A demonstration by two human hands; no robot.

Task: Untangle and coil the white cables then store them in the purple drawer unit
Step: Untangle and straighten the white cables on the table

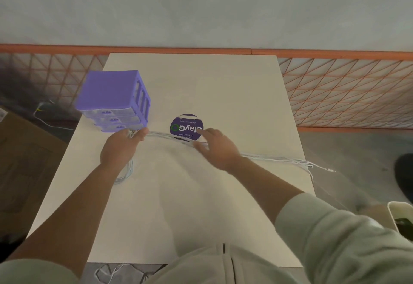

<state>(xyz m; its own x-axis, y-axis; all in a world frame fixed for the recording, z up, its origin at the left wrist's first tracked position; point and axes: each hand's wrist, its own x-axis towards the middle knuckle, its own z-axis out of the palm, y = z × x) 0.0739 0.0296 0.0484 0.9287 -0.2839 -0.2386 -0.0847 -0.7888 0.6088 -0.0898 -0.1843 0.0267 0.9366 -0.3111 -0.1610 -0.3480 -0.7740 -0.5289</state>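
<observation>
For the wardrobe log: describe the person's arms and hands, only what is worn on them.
Both hands are bare: the left hand and right hand show no gloves, and no rings or watch can be made out in the blur. Both forearms are uncovered. Pale grey-green sleeves are pushed up near the elbows, loose and soft-looking, with no visible markings.

A pale rectangular table [201,87] stands against a plain grey wall [201,4]. An orange lattice fence [346,91] runs behind it, above grey floor [348,149].

Drawer unit [112,96] left; table [223,87] beyond bare.
</observation>
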